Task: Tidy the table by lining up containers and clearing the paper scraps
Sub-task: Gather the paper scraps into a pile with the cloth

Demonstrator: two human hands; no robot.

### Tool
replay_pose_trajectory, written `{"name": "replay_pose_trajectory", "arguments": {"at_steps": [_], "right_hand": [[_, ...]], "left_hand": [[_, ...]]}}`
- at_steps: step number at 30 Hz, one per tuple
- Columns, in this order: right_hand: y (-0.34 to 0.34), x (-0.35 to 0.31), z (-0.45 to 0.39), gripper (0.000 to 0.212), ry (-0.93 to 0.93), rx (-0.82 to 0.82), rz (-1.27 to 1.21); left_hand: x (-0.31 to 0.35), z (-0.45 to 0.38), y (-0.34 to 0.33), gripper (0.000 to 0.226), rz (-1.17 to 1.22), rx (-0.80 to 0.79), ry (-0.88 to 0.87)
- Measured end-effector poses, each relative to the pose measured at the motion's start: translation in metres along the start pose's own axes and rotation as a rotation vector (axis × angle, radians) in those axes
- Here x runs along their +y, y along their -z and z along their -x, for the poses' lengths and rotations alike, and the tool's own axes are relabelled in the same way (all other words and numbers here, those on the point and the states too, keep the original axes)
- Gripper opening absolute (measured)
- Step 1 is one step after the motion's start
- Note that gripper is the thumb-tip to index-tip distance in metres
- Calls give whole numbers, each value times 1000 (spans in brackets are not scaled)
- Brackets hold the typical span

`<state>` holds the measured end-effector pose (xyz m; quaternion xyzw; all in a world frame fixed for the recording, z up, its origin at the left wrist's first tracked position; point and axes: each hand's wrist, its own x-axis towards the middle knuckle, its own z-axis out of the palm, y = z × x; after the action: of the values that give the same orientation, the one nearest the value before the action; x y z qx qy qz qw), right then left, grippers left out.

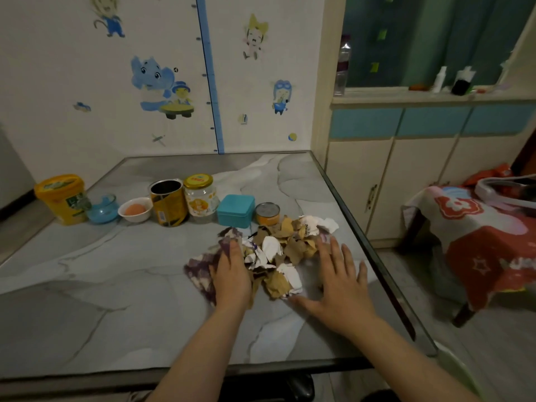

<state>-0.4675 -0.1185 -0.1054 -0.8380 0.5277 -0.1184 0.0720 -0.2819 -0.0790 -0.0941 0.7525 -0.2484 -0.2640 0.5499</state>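
Along the bench (116, 280) containers stand lined up; left hand (232, 274) and right hand (336, 282), fingers apart, corral paper scraps (278, 250), next needing a gathering scoop.

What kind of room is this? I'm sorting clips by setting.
Probably a home, perhaps a child's room: cartoon wall stickers with a height chart, cream cupboards, and a marble-look table holding food containers.

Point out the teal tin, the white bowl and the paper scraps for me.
teal tin (235, 210): head view, on its front face.
white bowl (135, 217): head view, on its near outer wall.
paper scraps (293, 245): head view, on a brown piece mid-pile.
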Motion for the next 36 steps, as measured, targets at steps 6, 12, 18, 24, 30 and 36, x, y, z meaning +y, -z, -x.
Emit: {"name": "replay_pose_trajectory", "arguments": {"at_steps": [6, 12, 18, 24, 30, 36], "right_hand": [[-6, 11, -10, 129, -1, -35, -69], [-12, 14, -14, 129, -37, -78, -81], [-10, 17, -16, 131, -27, -77, -101], [-9, 21, -9, 134, -53, -54, -135], [-1, 31, -6, 138, -147, -57, -141], [-6, 32, -24, 136, -145, -16, -194]], "left_hand": [[-6, -6, -4, 60, -123, -8, -18], [-8, 2, -13, 57, -248, -16, -167], [-4, 10, -26, 57, -191, -24, -152], [-11, 8, -27, 53, -88, -13, -109], [0, 14, -37, 55, 63, 51, -124], [5, 2, -49, 61, 148, 90, -40]]}}
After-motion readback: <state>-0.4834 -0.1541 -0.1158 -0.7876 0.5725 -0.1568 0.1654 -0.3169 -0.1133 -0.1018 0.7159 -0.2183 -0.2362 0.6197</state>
